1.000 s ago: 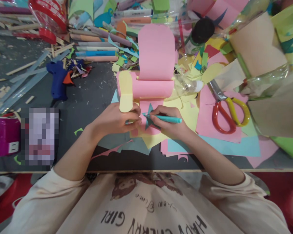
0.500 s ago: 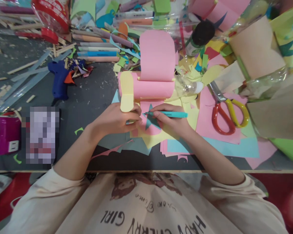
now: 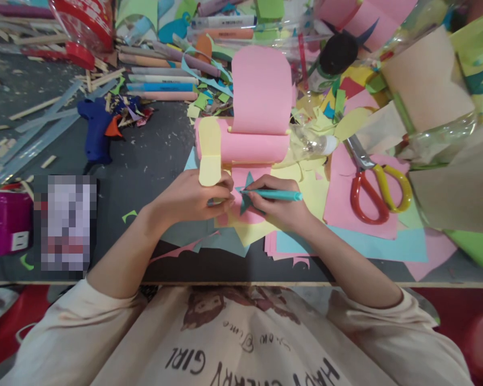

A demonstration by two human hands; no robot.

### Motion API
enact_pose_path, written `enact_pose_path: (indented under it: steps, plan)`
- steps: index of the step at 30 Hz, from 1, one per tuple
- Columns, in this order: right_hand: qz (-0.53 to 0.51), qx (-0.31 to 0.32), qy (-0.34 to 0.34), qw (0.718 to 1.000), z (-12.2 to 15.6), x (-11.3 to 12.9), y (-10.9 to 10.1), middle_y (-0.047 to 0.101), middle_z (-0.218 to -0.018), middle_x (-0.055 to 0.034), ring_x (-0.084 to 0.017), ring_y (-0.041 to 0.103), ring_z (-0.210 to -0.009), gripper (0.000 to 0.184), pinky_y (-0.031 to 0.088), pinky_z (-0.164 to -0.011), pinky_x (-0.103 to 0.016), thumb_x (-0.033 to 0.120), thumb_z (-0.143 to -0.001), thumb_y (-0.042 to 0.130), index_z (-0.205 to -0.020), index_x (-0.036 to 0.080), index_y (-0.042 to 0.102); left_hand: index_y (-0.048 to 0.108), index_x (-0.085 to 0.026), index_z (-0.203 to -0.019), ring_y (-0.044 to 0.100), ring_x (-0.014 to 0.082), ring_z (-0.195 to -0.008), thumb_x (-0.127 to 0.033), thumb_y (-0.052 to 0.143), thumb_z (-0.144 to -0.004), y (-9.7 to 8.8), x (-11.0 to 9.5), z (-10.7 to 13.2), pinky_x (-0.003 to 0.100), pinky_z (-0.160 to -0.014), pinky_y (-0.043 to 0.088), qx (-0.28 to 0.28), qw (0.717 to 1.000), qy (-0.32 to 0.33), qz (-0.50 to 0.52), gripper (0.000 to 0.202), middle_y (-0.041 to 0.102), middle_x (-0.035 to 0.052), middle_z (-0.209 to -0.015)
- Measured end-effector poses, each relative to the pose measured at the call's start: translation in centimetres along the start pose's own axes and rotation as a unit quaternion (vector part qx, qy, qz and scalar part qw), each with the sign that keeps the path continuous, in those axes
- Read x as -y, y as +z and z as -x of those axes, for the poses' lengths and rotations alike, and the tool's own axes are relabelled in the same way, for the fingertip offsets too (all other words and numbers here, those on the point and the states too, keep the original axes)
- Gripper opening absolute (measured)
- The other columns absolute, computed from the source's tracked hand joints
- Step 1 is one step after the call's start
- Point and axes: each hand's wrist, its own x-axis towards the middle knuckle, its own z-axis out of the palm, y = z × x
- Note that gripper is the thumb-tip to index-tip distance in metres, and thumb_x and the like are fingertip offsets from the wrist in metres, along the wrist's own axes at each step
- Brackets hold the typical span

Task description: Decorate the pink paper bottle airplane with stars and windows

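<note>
A pink paper airplane (image 3: 254, 148) with a rolled tube body lies in front of me, its upper wing (image 3: 261, 91) pointing away. Across the tube's left end sits a pale yellow propeller strip (image 3: 210, 153). My left hand (image 3: 199, 195) has its fingers curled round the left edge of the lower wing, partly under the strip; the fingertips' exact hold is partly hidden. In my right hand (image 3: 279, 206) is a teal marker (image 3: 279, 194), its tip on a teal star (image 3: 247, 201) on the pink lower wing.
Scissors with red and yellow handles (image 3: 370, 201) lie right on pink paper. A blue glue gun (image 3: 94, 131) and a blurred phone-like object (image 3: 66, 222) are left. Markers (image 3: 163, 87), paper scraps, a red-labelled bottle (image 3: 84, 27) and a black-capped jar (image 3: 338, 53) crowd the back.
The teal marker's back end has swung toward me and left, and its tip has moved slightly right across the star. My left hand and the airplane stay nearly still.
</note>
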Motion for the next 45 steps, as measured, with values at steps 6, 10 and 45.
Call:
enact_pose_path:
  steps: [6, 10, 45]
  plan:
    - [0.016, -0.009, -0.012, 1.000, 0.19, -0.13, 0.15, 0.065, -0.064, 0.0004, -0.011, 0.050, -0.055, 0.013, 0.040, -0.054, -0.026, 0.029, -0.083, 0.063, -0.073, 0.020, 0.065, 0.075, -0.018, -0.084, 0.070, 0.0165, -0.083, -0.029, 0.048, -0.104, -0.20, -0.01, 0.03, 0.028, -0.070, 0.047, -0.030, 0.999, 0.039, -0.019, 0.035, 0.077, 0.0043, -0.097]
    - [0.020, -0.004, -0.028, 0.999, 0.26, -0.14, 0.09, 0.064, -0.063, 0.0007, -0.011, 0.049, -0.055, 0.014, 0.040, -0.054, -0.026, 0.027, -0.082, 0.062, -0.070, 0.020, 0.064, 0.076, -0.018, -0.087, 0.069, 0.0166, -0.087, -0.030, 0.049, -0.104, -0.38, -0.16, 0.05, 0.028, -0.071, 0.046, -0.006, 0.999, 0.025, -0.028, 0.034, 0.077, 0.0042, -0.101]
    - [0.041, -0.011, -0.061, 0.997, 0.28, -0.60, -0.06, 0.059, -0.059, 0.0030, -0.010, 0.047, -0.053, 0.015, 0.037, -0.053, -0.025, 0.027, -0.087, 0.061, -0.074, 0.020, 0.063, 0.076, -0.020, -0.088, 0.068, 0.0157, -0.090, -0.030, 0.047, -0.105, -0.20, 0.02, 0.13, 0.028, -0.071, 0.045, -0.013, 0.998, 0.033, -0.042, 0.036, 0.076, 0.0028, -0.102]
